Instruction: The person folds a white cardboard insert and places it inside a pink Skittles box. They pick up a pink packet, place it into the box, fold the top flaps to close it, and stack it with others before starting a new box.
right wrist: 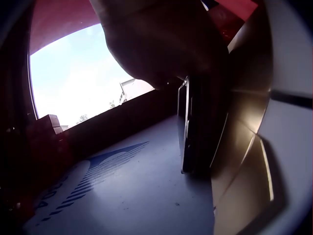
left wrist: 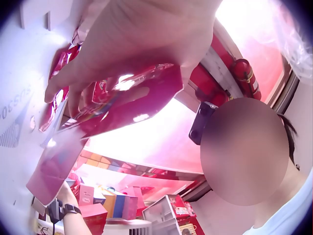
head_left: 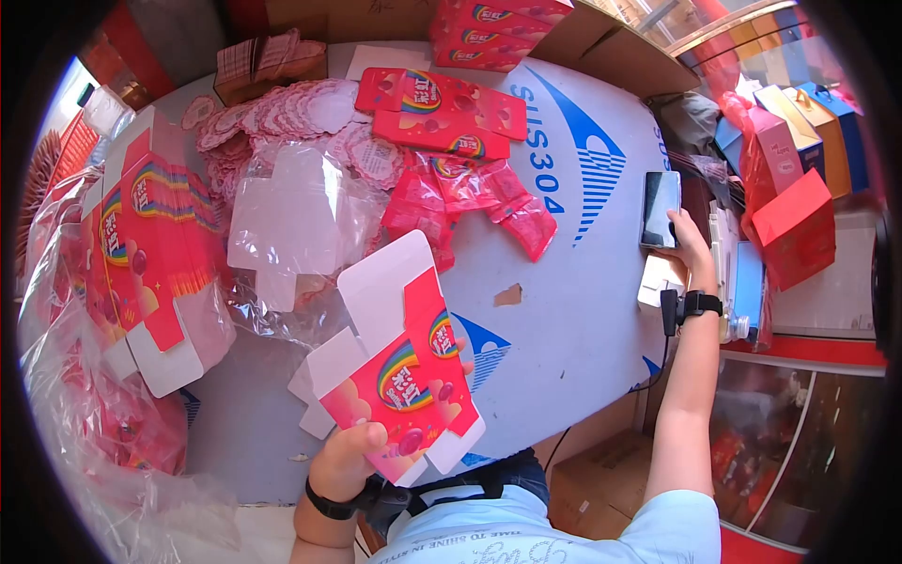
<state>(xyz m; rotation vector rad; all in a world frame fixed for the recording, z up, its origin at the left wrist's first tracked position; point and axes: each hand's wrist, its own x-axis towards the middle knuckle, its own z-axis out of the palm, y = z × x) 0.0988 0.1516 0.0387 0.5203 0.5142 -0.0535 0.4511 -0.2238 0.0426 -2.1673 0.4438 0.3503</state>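
Observation:
My left hand (head_left: 346, 461) grips a partly folded red candy carton (head_left: 410, 381) with white flaps and a rainbow logo, over the near edge of the table. Its thumb lies on the printed face, and fingertips show at the far side. In the left wrist view the hand (left wrist: 146, 36) spreads over the glossy carton (left wrist: 142, 100). Stretched out to the right, my right hand (head_left: 693, 246) holds a dark-screened phone (head_left: 661, 199), thumb at its lower corner. The right wrist view shows the phone (right wrist: 185, 127) edge-on and upright, below the shadowed hand (right wrist: 156, 44).
Flat cartons (head_left: 141, 249) are stacked at the left beside clear plastic (head_left: 66, 376). Round pink-edged cards (head_left: 301, 108), red packets (head_left: 521, 226) and another red carton (head_left: 442, 108) lie at the back of the table (head_left: 554, 329). Gift boxes (head_left: 794, 230) stand at the right.

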